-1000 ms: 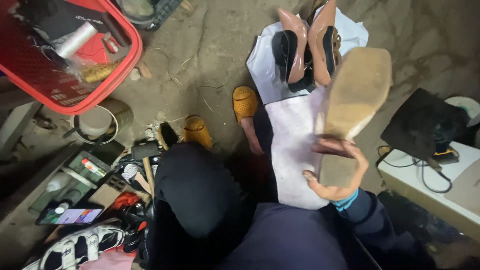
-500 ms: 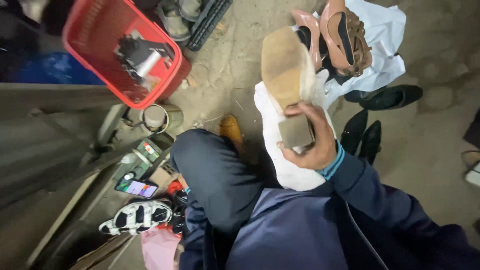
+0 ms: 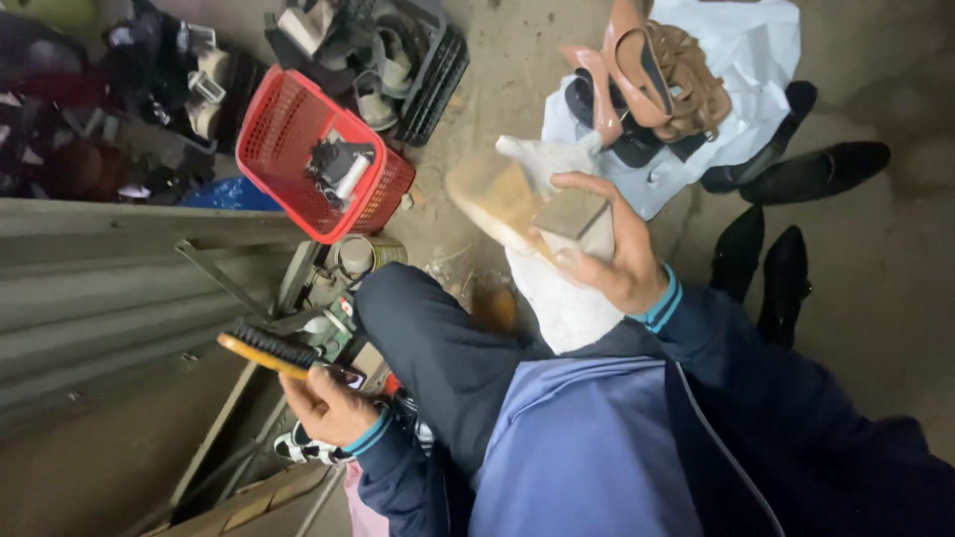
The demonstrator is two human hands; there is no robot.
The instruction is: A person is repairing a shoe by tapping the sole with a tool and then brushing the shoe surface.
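Note:
My right hand [image 3: 607,249] grips a tan block-heeled shoe [image 3: 502,204], sole turned up, over a white cloth [image 3: 562,298] draped on my lap. Down at the lower left, my left hand [image 3: 328,403] holds a wooden shoe brush [image 3: 264,348] with dark bristles, out beside my bent knee [image 3: 418,318]. The shoe is blurred, so its upper part cannot be made out.
A red plastic basket [image 3: 284,134] with tools stands ahead on the dirt floor, a dark crate [image 3: 433,70] of shoes behind it. Pink and brown heeled shoes [image 3: 647,85] lie on white plastic. Black shoes [image 3: 771,264] sit right. A grey corrugated sheet [image 3: 99,288] runs along the left.
The view has swung left and down. My right hand has tilted the shoe lower toward my lap. My left hand has come into view holding the brush.

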